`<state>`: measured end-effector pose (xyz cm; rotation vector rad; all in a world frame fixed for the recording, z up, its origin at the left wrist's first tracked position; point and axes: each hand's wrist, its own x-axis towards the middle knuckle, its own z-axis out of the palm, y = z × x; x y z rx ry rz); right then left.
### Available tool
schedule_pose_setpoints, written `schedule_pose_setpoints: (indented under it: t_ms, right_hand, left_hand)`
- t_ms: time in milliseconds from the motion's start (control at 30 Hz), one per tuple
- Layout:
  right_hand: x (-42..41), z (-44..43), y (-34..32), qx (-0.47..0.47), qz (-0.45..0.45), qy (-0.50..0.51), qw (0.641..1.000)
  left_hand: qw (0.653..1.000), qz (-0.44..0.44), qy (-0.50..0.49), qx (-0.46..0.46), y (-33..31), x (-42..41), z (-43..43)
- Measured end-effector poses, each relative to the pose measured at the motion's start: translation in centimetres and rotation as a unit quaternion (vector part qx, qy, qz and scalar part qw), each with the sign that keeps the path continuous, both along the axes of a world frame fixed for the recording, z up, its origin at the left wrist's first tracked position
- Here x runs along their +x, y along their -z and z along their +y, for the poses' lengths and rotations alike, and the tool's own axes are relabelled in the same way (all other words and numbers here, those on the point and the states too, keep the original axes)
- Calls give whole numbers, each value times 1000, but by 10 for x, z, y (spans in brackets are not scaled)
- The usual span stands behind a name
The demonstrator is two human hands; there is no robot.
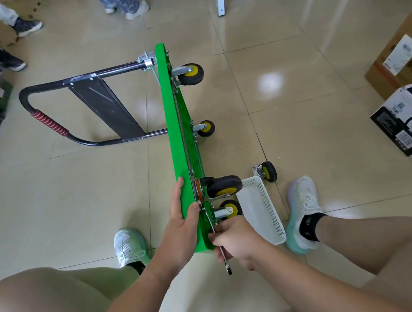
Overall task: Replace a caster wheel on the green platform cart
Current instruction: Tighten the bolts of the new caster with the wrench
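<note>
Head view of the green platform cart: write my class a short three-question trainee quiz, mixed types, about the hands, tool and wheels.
1. True or false: the green platform cart stands on its long edge on the floor.
2. The left hand holds the cart's edge; what does the right hand grip? A silver metal wrench B screwdriver C caster
3. Fill in: a loose black-and-yellow caster wheel lies on the floor beside the white perforated plastic ____.
Key: 1 true; 2 A; 3 basket.
</note>
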<state>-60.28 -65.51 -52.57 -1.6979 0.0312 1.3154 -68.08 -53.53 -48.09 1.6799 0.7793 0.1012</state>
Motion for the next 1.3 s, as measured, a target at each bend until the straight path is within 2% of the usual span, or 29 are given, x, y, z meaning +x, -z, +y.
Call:
schedule_pose_setpoints:
  t_ms: [300, 633, 767, 900, 1033, 1100, 1200, 1300]
  right_hand:
    - [10, 10, -10, -43, 52, 1, 998]
    - [8, -9, -8, 35, 33, -9, 999]
    - [6, -23, -1, 17, 29, -4, 999]
    - [7, -44, 27, -34, 18, 31, 999]
    - [18, -61, 65, -107, 44, 130, 985]
    - [30, -65, 85, -137, 19, 173, 975]
    - [58, -63, 117, -193, -43, 167, 966]
    - [93, -57, 139, -238, -88, 118, 960]
  left_hand:
    - [1000, 13, 4, 23, 0, 0, -1]
    - [999, 26, 2, 31, -5, 1, -4]
    - [999, 21, -11, 22, -4, 2, -6]
    - [1000, 17, -15, 6, -3, 2, -6]
    - [1000, 8, -18, -17, -4, 1, -6]
    - [999, 8, -25, -26, -3, 2, -4]
    - [999, 13, -31, -41, -2, 2, -4]
    - [998, 11, -34, -49, 0, 3, -4]
